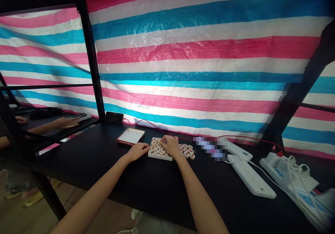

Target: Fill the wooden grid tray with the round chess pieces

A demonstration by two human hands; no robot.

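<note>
A shallow white box (160,157) on the black table holds rows of round xiangqi pieces (157,149) with red and black characters. My left hand (138,151) is at the box's left side, its fingers closed against the edge. Over the right part of the box is my right hand (171,145), fingers bent down and pinched at a xiangqi piece in the back row; the hand partly hides it. Right of the box, several loose xiangqi pieces (188,151) with red characters lie close together. Behind my left hand lies a red-edged box lid (125,142), its white inside facing up.
A phone (114,117) leans at the back by a frame post. To the right lie white power banks (252,178), a blurred-out item (210,148) and a power strip (290,178) with cables. A red cable (149,123) runs along the back. Another person's hand (68,122) is at far left.
</note>
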